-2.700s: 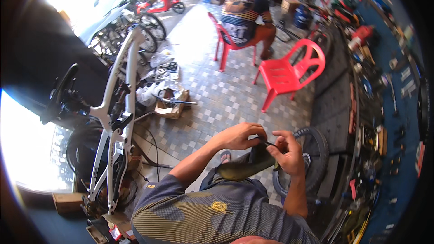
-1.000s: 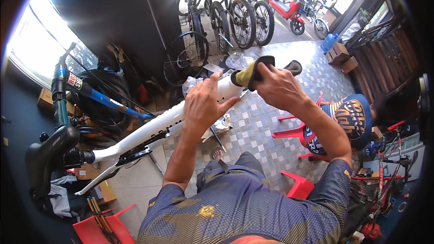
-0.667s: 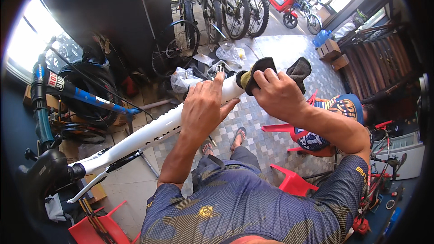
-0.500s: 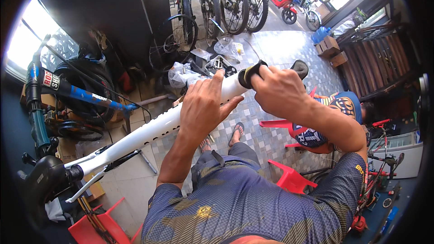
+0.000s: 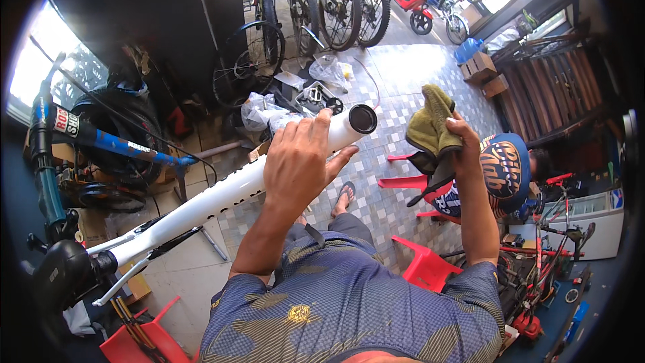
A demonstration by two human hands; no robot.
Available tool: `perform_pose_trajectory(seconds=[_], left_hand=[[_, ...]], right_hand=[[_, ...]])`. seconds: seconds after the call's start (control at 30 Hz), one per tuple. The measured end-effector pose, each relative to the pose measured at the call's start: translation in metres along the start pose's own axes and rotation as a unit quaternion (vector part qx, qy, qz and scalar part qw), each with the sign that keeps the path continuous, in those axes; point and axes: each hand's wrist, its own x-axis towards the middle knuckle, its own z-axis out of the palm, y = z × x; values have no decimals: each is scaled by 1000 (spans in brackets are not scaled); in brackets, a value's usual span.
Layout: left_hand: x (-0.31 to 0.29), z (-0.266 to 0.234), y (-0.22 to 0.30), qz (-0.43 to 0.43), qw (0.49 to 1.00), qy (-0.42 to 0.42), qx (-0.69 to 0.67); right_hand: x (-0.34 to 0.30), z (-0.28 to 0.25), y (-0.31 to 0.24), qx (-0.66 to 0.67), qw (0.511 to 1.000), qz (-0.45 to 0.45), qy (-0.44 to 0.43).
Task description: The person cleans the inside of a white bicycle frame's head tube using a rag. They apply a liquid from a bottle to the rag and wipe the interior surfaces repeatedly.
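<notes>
A white bicycle frame (image 5: 225,193) slants across the view, its lower left end by a black clamp (image 5: 64,265). My left hand (image 5: 299,165) lies over the tube near its upper end, fingers curved round the far side and thumb apart along the near side. Just past that hand, the round open end of the tube (image 5: 363,119) shows a black ring inside. Off to the right of it, my right hand (image 5: 465,144) grips an olive-green rag (image 5: 433,117) that has a dark side hanging down. The rag and the tube are apart.
A person in a blue cap (image 5: 504,168) is low at the right, beside red plastic stools (image 5: 423,265). Bicycles (image 5: 339,10) line the far side. Bagged parts and a pedal (image 5: 312,94) lie on the tiled floor. A blue fork (image 5: 127,146) stands at the left.
My right hand has pulled back from the tube's end toward the right with the rag, uncovering the opening. My left hand stays on the frame.
</notes>
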Motion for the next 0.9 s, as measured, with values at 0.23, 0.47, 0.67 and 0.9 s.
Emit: perform_pose_trajectory(seconds=[0.23,0.47,0.67,0.9], left_hand=[[-2,0,0,-8,1000,-6,2],[-1,-1,1,-10,1000,-7,-9],[0,-3,2,-14,1000,0,-15],[0,2,1,1,999,-8,46]], right_hand=[[-13,-7,3,-4,992,-14,-127],[-16,34,1,-351,931,-93,-21],[-15,80,32,-292,943,-123,-105],[-7,109,62,-397,897,-178,-75]])
